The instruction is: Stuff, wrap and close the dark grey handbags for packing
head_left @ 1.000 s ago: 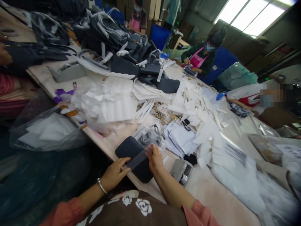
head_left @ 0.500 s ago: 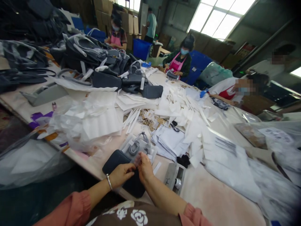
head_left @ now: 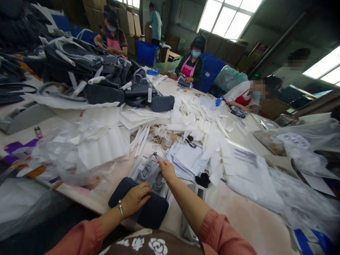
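Observation:
A small dark navy handbag (head_left: 156, 209) lies at the table's near edge in front of me. My left hand (head_left: 136, 199) rests across it, fingers curled over its upper edge. Beyond that edge are coiled grey straps (head_left: 145, 172) covered by clear plastic (head_left: 153, 164). My right hand (head_left: 168, 171) reaches past the bag, its thumb and fingertips pinched at the side of the plastic. The exact grip of the left fingertips is partly hidden.
A metal tape dispenser (head_left: 186, 226) sits under my right forearm. White cloth pouches (head_left: 186, 159), paper strips (head_left: 140, 140) and foam sheets (head_left: 103, 141) cover the table beyond. Dark bags (head_left: 106, 92) are heaped at back left. Co-workers in pink aprons (head_left: 189, 68) work across the table.
My right hand has moved away from the left, forward to the plastic over the straps. My left hand has settled onto the bag. The view has shifted a little to the right.

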{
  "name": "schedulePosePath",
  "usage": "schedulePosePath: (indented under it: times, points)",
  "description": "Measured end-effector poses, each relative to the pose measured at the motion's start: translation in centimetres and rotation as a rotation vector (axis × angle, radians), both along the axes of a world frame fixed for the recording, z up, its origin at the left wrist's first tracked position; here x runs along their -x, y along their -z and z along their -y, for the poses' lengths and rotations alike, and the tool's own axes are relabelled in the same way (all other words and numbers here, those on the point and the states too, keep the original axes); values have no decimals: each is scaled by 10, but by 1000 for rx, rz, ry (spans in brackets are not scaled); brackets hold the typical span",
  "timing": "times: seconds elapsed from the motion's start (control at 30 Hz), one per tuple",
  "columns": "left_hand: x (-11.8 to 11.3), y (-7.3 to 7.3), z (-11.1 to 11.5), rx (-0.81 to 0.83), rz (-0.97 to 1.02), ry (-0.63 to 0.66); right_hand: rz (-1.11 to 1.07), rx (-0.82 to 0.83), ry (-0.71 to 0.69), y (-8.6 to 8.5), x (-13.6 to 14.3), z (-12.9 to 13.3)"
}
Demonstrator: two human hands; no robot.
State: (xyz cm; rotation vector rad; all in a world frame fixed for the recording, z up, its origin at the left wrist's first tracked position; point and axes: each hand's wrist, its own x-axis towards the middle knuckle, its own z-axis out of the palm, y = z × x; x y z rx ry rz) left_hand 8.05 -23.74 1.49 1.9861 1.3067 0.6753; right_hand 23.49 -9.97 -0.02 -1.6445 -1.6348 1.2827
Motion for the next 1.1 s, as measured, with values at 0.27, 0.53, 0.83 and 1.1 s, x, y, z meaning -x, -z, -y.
schedulePosePath:
  times: [0.27,0.53,0.83,1.1]
  points:
    - [3,45,31,-453,-315,-50,228,-20,-148,4,0,-32]
    - [9,53,35,-557,-434,-8,339,-52,-177,10,-5,-55]
    - [18,57,47,-523,-543,-26,370,-74,-135,12,-3,-63]
    - [18,64,56,-404,-539,-43,416,-68,-100,3,-2,-64]
